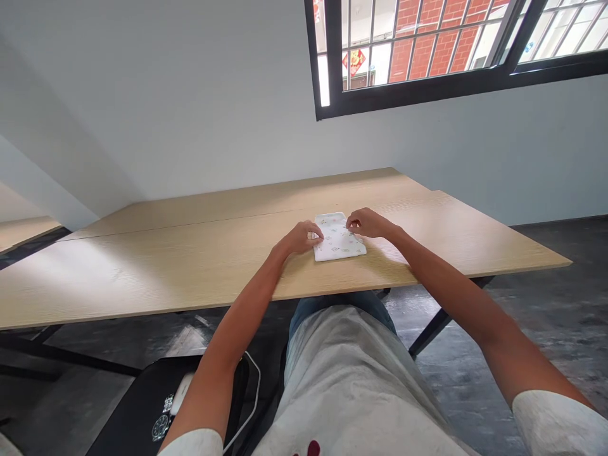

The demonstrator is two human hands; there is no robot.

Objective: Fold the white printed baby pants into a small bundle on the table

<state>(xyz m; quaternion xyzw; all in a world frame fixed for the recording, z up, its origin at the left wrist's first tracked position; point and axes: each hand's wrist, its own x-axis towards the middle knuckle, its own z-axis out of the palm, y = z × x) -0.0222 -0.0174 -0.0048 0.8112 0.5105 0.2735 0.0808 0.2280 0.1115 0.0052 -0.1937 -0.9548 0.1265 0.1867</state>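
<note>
the patterned white cloth point(338, 244) lies near the front edge of the surface point(199, 259), probably for easy reach, with the left hand point(299, 237) and right hand point(369, 223) at opposite sides, seemingly steadying it, though i cannot tell whether either grip is clamped on it.

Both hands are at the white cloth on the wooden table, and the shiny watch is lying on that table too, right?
Nearly! The shiny watch isn't on the wooden table: the head view shows it lower down at the left, on what looks like a black seat. The left hand and right hand are indeed at the white cloth on the table.
</note>
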